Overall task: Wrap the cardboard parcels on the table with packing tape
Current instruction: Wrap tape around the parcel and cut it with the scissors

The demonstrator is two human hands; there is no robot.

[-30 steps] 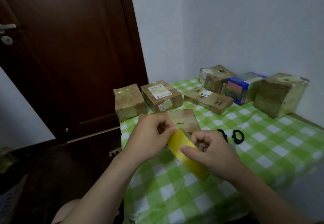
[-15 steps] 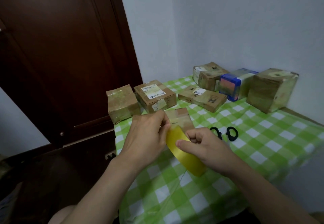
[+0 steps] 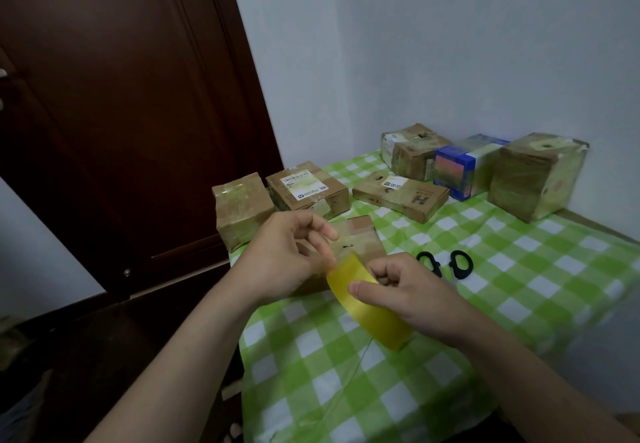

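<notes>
Both hands are sitting a little nearer the edge of the surface (image 3: 519, 304) than a second ago, and the view has swung rightward, so the door is filling more of the left side. The right hand (image 3: 412, 290) is gripping the yellow tape roll (image 3: 370, 304), thumb pressed flat on its outer face and the other fingers curled shut around it. The left hand (image 3: 291, 255) is pinching closed at the roll's upper end, thumb and forefinger meeting right where the yellow band begins; a loose end may be coming up between them, but it is too thin and clear to be sure.

The roll is being held above the green checked cloth, its visible band running from upper left down to lower right. Directly beyond it, partly hidden by the left hand, the nearest parcel (image 3: 360, 241) is lying flat. So the parcel is lying just ahead of and slightly below the pinch, nearer the left hand than the right. Any tape drawn out would likely need to travel forward and away from the body to reach its top.

Six more parcels are standing farther back, several looking glossy as if already taped. Black scissors (image 3: 446, 264) are lying just to the right of the right hand, within easy reach for cutting.
</notes>
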